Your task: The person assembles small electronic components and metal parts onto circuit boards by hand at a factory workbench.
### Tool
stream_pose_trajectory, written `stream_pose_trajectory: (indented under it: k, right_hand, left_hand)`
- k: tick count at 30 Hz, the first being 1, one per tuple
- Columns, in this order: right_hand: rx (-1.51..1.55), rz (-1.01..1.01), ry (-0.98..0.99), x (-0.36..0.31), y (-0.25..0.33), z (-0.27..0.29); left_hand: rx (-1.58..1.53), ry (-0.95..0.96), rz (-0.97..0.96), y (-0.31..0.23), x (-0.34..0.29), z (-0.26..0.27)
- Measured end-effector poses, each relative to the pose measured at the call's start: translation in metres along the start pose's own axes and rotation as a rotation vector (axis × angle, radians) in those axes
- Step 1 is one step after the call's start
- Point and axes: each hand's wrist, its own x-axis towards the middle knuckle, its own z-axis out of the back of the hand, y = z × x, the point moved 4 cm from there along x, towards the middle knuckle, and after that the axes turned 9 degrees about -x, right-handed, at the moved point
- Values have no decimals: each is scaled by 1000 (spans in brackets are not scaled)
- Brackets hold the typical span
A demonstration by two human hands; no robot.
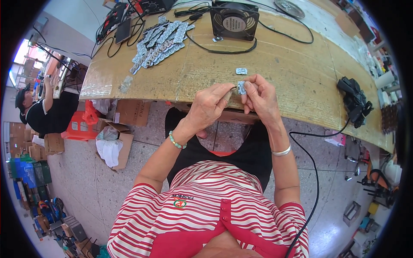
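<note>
Over the table's near edge, my right hand (261, 98) pinches a small white circuit board (241, 88) between thumb and fingers. Close beside it, on the left, my left hand (210, 105) is closed, its thumb and fingertips pressed together. A dark tip shows at those fingertips near the board; it is too small to name, and I cannot tell whether it touches the board. Just beyond my hands, a second small circuit board (241, 71) lies flat on the table.
A heap of circuit board strips (161, 42) covers the cardboard-topped table's (206, 64) far left. Behind my hands stands a black fan (234, 21) with its cable. Black cables and adapters (355, 101) lie at the right. Another person (47, 105) sits at the far left.
</note>
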Motion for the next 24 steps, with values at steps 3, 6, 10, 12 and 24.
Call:
stream_pose_trajectory:
  k: [3, 6, 10, 12, 24]
  right_hand:
    - [67, 42, -23, 2, 2, 1]
    - [-6, -5, -34, 1, 4, 0]
    - [-41, -69, -9, 2, 7, -3]
    - [-49, -48, -24, 1, 4, -5]
    - [-77, 48, -164, 2, 5, -3]
  left_hand:
    - [-203, -108, 226, 6, 2, 2]
    - [-497, -128, 546, 12, 5, 0]
    - [-743, -10, 783, 16, 13, -6]
    - [-783, -4, 794, 11, 14, -4]
    - [-547, -273, 748, 29, 15, -2]
